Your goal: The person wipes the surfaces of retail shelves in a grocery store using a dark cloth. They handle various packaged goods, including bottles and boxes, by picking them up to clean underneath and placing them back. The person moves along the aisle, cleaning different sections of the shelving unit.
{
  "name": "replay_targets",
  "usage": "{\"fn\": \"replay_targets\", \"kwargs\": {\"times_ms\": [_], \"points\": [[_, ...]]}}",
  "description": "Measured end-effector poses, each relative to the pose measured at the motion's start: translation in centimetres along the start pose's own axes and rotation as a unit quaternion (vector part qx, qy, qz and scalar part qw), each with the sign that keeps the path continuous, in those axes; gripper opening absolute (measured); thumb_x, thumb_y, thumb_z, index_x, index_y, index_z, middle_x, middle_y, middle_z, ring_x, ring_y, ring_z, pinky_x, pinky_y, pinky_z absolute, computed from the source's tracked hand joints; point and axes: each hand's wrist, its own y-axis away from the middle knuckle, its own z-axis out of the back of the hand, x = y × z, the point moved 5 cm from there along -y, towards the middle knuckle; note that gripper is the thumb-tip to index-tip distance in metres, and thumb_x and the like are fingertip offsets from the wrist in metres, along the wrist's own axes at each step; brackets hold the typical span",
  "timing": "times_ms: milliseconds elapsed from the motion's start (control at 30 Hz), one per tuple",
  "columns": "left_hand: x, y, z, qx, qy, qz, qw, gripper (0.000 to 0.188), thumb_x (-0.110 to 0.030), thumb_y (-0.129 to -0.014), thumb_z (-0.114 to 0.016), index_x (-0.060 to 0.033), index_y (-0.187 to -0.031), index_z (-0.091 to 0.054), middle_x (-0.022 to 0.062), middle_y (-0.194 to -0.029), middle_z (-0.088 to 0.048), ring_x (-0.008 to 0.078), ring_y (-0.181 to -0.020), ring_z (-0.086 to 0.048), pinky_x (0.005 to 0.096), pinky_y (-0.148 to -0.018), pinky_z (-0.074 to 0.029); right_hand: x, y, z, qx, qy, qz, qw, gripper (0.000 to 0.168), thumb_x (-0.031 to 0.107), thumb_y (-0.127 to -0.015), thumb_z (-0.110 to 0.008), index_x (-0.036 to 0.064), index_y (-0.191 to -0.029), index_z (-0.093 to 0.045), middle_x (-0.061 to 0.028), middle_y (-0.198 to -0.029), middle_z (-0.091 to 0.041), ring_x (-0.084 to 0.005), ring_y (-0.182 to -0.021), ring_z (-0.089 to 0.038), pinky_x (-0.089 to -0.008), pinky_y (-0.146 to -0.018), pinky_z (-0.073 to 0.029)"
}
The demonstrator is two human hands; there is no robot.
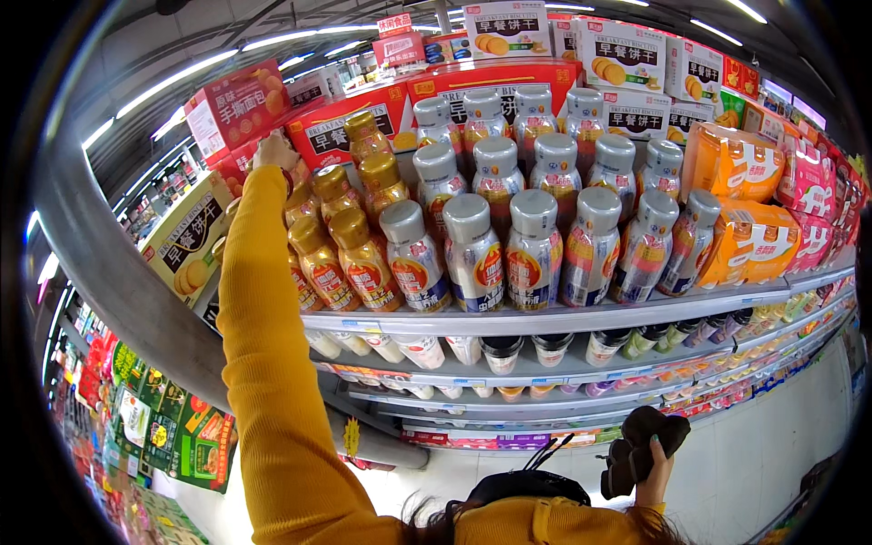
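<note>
My left hand [274, 151] reaches to the back left of the top shelf, beside red bread boxes [255, 102] and behind gold-capped bottles [351, 228]; what its fingers touch is hidden. Low at the right, my right hand [655, 470] is closed around a dark brown, rounded, bundled item [633, 453], perhaps folded fabric. Silver-capped bottles [474, 252] stand in rows across the middle of the top shelf. To their right sit orange multipacks [746, 242] and pink multipacks [811, 238].
White biscuit cartons [623, 54] are stacked behind the bottles. A thick grey metal pillar [136, 300] curves down the left side, near a yellow biscuit carton [187, 238]. Lower shelves hold lidded cups [502, 354]. Green packages [170, 422] stand at the lower left.
</note>
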Motion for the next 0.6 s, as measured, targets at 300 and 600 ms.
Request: {"fn": "replay_targets", "kwargs": {"times_ms": [300, 600], "points": [[-0.8, 7.1, 15.5, -0.220, 0.248, -0.123, 0.935, 0.038, -0.022, -0.071, -0.071, -0.0066, -0.102, -0.058, 0.0128, -0.093, -0.064, 0.0240, -0.084, -0.062, 0.0335, -0.075, -0.049, 0.3, -0.6, -3.0, 0.108, -0.152, -0.065, 0.980, 0.047, 0.022, -0.085, -0.047, 0.002, -0.128, -0.043, -0.0123, -0.122, -0.053, -0.0264, -0.108, -0.054, -0.0394, -0.094, -0.043], [-12.6, 27.3, 16.5, 0.139, 0.549, -0.209, 0.798, 0.032, -0.004, -0.079, -0.063, -0.0047, -0.110, -0.055, 0.0031, -0.103, -0.057, 0.0095, -0.089, -0.057, 0.0212, -0.072, -0.047, 1.5, 0.9, -15.2, 0.277, -0.257, -0.130, 0.917, 0.047, 0.028, -0.086, -0.046, 0.004, -0.127, -0.044, -0.0111, -0.122, -0.052, -0.0262, -0.114, -0.049, -0.0403, -0.099, -0.037]]}}
